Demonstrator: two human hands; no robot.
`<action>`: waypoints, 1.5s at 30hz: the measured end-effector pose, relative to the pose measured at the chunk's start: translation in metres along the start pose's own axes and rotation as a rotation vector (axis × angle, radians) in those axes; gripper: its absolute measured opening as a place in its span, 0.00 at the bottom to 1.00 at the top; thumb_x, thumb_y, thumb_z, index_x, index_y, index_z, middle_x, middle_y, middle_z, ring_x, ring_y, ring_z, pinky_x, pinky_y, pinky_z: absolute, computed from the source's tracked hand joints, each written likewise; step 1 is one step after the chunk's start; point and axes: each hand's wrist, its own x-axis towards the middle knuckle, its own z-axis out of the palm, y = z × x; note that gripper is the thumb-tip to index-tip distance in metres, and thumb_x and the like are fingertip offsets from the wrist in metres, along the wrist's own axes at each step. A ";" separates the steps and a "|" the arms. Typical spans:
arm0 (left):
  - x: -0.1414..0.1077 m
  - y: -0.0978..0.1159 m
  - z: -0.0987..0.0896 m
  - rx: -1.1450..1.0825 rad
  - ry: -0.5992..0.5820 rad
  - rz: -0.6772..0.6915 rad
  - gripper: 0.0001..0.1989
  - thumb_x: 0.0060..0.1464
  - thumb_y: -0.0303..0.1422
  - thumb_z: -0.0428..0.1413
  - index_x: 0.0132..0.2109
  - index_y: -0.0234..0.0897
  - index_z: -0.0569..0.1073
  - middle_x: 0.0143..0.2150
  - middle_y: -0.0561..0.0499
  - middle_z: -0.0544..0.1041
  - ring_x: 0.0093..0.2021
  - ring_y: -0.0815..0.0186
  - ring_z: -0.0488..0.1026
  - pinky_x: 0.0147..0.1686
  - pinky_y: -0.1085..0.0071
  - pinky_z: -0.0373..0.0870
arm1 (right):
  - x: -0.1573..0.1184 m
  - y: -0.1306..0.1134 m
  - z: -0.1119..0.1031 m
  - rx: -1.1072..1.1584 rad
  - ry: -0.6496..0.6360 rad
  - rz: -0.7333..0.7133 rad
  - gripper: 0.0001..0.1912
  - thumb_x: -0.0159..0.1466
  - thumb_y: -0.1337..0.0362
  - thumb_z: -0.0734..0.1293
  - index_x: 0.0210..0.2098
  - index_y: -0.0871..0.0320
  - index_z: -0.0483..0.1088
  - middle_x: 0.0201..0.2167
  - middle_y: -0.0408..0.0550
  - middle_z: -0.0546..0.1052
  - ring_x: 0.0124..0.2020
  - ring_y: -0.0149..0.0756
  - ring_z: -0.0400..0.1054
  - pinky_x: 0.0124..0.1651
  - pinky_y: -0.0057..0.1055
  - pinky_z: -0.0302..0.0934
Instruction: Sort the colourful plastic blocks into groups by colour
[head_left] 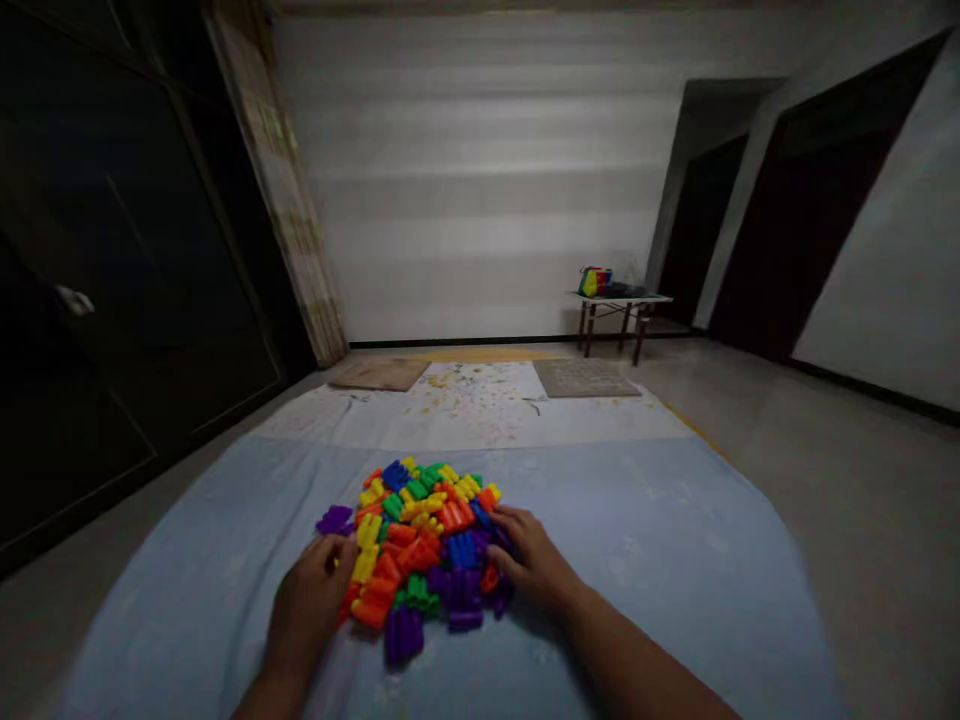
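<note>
A heap of plastic building blocks point(420, 530) in red-orange, yellow, green, blue and purple lies on a light blue cloth point(615, 580). My left hand point(311, 595) rests against the heap's left side, its fingers loosely bent and apart, beside yellow and orange blocks. On the opposite side, my right hand point(536, 560) has thumb and fingers spread, touching purple and blue blocks at the edge. Neither hand visibly grips a block, though some fingertips are partly hidden. One purple block point(403, 636) sits at the heap's near edge, and another purple block point(335, 519) lies at its left.
Beyond the blue cloth is a white floral cloth point(480, 405). A brown board point(381, 375) and a greyish board point(585, 379) lie at its far corners. A small table point(626, 298) with a colourful bag point(595, 281) stands by the back wall.
</note>
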 end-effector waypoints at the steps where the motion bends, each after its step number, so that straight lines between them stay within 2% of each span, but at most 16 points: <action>1: 0.003 0.006 -0.002 -0.009 0.010 0.005 0.18 0.56 0.45 0.42 0.27 0.39 0.67 0.27 0.53 0.71 0.30 0.68 0.68 0.31 0.73 0.61 | 0.001 -0.001 0.000 0.003 0.004 -0.012 0.24 0.62 0.55 0.62 0.56 0.58 0.63 0.53 0.57 0.67 0.55 0.43 0.59 0.57 0.44 0.55; 5: 0.013 0.026 0.000 -0.030 0.067 0.007 0.17 0.55 0.45 0.44 0.29 0.39 0.68 0.28 0.52 0.72 0.30 0.67 0.69 0.31 0.73 0.62 | 0.003 -0.007 -0.006 0.022 0.028 -0.070 0.20 0.61 0.57 0.64 0.52 0.57 0.66 0.49 0.55 0.71 0.52 0.42 0.62 0.56 0.43 0.56; 9: 0.015 0.037 0.016 -0.035 0.142 0.008 0.15 0.54 0.43 0.44 0.30 0.39 0.69 0.30 0.51 0.73 0.31 0.66 0.69 0.31 0.72 0.64 | 0.004 -0.017 -0.014 0.040 0.051 -0.124 0.15 0.61 0.62 0.64 0.47 0.55 0.69 0.44 0.50 0.74 0.48 0.40 0.65 0.52 0.41 0.58; 15: 0.006 0.028 0.036 -0.036 0.228 0.127 0.16 0.55 0.42 0.44 0.32 0.38 0.70 0.35 0.47 0.74 0.39 0.62 0.70 0.41 0.67 0.66 | 0.005 -0.023 -0.015 0.017 0.069 -0.167 0.12 0.60 0.67 0.63 0.43 0.55 0.70 0.39 0.48 0.75 0.44 0.38 0.66 0.49 0.39 0.59; 19: 0.004 0.022 0.036 -0.064 0.252 0.179 0.16 0.56 0.42 0.44 0.32 0.38 0.70 0.33 0.48 0.74 0.38 0.63 0.70 0.42 0.67 0.66 | 0.008 -0.017 -0.012 0.006 0.137 -0.120 0.14 0.60 0.70 0.61 0.45 0.55 0.69 0.41 0.49 0.75 0.45 0.38 0.65 0.49 0.39 0.60; 24: 0.003 0.018 0.031 -0.154 0.296 0.156 0.16 0.56 0.41 0.44 0.33 0.37 0.72 0.34 0.48 0.75 0.38 0.64 0.71 0.41 0.69 0.67 | 0.014 -0.012 -0.014 0.010 0.225 -0.002 0.13 0.60 0.71 0.60 0.43 0.55 0.70 0.41 0.50 0.74 0.45 0.38 0.65 0.49 0.38 0.61; 29: 0.002 0.011 0.029 -0.208 0.296 0.106 0.18 0.57 0.41 0.43 0.33 0.37 0.72 0.35 0.46 0.75 0.38 0.64 0.71 0.40 0.69 0.67 | 0.029 -0.032 -0.016 0.039 0.098 -0.023 0.12 0.60 0.69 0.61 0.43 0.55 0.70 0.39 0.49 0.75 0.43 0.37 0.66 0.48 0.36 0.61; 33: 0.002 0.009 0.028 -0.238 0.284 0.063 0.17 0.57 0.41 0.42 0.32 0.37 0.72 0.34 0.47 0.75 0.37 0.64 0.71 0.39 0.69 0.67 | 0.050 -0.051 -0.003 0.000 0.016 0.011 0.12 0.60 0.65 0.63 0.44 0.56 0.70 0.42 0.50 0.74 0.45 0.39 0.65 0.50 0.37 0.59; 37: 0.000 0.007 0.028 -0.280 0.275 0.028 0.17 0.57 0.41 0.43 0.31 0.37 0.72 0.32 0.48 0.75 0.35 0.65 0.71 0.36 0.71 0.67 | 0.064 -0.058 0.015 -0.117 -0.070 0.091 0.21 0.57 0.60 0.68 0.50 0.56 0.67 0.47 0.52 0.73 0.49 0.44 0.63 0.52 0.41 0.56; 42: -0.001 0.008 0.028 -0.297 0.272 0.018 0.18 0.57 0.42 0.42 0.30 0.37 0.71 0.31 0.48 0.75 0.34 0.65 0.71 0.35 0.72 0.67 | 0.059 -0.059 0.017 -0.110 -0.152 0.119 0.23 0.57 0.62 0.67 0.52 0.53 0.65 0.42 0.49 0.75 0.46 0.42 0.64 0.51 0.41 0.55; 45: -0.002 0.009 0.027 -0.297 0.258 0.017 0.18 0.57 0.42 0.42 0.30 0.38 0.71 0.31 0.49 0.75 0.34 0.65 0.71 0.35 0.72 0.67 | 0.049 -0.055 0.006 -0.072 -0.109 0.129 0.23 0.57 0.64 0.67 0.52 0.53 0.66 0.41 0.48 0.75 0.44 0.41 0.65 0.50 0.39 0.57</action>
